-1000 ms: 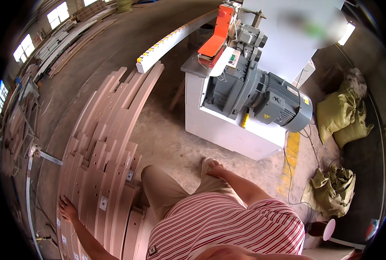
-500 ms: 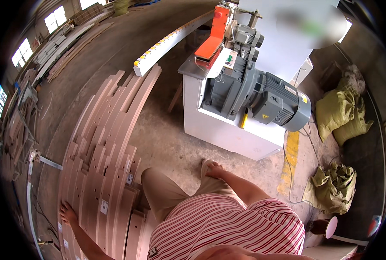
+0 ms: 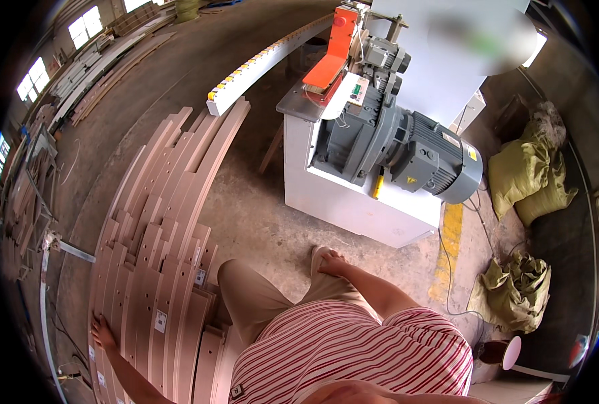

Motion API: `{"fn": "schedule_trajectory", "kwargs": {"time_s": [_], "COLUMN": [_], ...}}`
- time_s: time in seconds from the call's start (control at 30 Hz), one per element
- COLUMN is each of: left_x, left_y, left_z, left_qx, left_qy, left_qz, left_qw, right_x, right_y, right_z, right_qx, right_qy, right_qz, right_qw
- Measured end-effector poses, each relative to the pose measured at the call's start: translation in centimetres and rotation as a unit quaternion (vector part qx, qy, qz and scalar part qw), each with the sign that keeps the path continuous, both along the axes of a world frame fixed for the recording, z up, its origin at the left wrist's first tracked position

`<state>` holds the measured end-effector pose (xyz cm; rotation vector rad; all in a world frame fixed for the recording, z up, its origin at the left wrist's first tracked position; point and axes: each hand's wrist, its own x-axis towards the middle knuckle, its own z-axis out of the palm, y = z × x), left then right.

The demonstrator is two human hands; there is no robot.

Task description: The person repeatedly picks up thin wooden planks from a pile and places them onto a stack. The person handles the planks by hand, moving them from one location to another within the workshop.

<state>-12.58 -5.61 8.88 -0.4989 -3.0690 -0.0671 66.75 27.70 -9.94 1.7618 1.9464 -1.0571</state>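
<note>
My left hand (image 3: 102,332) lies flat on the outer left side of a long stack of brownish-pink boards (image 3: 138,289), its fingers spread over the surface. Holes dot several of the boards, and a few carry white labels (image 3: 161,322). My right hand (image 3: 332,261) rests on my right leg (image 3: 330,289), with its fingers stretched out and nothing held in them.
Ahead stands a white machine cabinet (image 3: 353,209) with a large grey motor (image 3: 437,158) and an orange-red part (image 3: 326,71). A white roller rail (image 3: 252,71) reaches over the boards' far end. Yellow-green sacks (image 3: 515,289) and a cable (image 3: 451,276) lie right.
The view has shifted very slightly. Both hands stay in the same places, the left on the boards and the right on my leg.
</note>
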Motion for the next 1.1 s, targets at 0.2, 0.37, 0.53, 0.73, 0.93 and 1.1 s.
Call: {"fn": "schedule_trajectory", "kwargs": {"time_s": [0.2, 0.37, 0.53, 0.73, 0.93, 1.1], "left_x": [-0.3, -0.4, -6.6, -1.7, 0.1, -0.5], "left_y": [-1.0, 0.9, -8.2, 0.0, -1.1, 0.4], "left_z": [0.6, 0.9, 1.6, 0.1, -0.5, -2.0], "left_qx": [0.045, 0.063, 0.077, 0.121, -0.24, -0.119], "left_qy": [-0.041, -0.104, -0.031, -0.08, 0.146, 0.109], "left_qz": [0.002, -0.011, -0.088, -0.045, -0.111, -0.048], "left_qw": [0.998, 0.992, 0.993, 0.988, 0.953, 0.986], "right_x": [-0.3, 0.7, -2.3, 0.4, -0.9, 0.3], "right_y": [0.0, -0.2, 0.4, -0.1, 0.1, 2.8], "right_z": [0.4, -0.2, -0.2, -0.2, 0.4, -4.5], "right_qx": [-0.005, 0.012, -0.002, 0.013, 0.0, -0.062], "right_qy": [0.022, 0.016, 0.054, 0.012, 0.017, 0.004], "right_qz": [-0.007, -0.024, 0.015, -0.016, -0.017, 0.081], "right_qw": [1.0, 1.0, 0.998, 1.0, 1.0, 0.995]}}
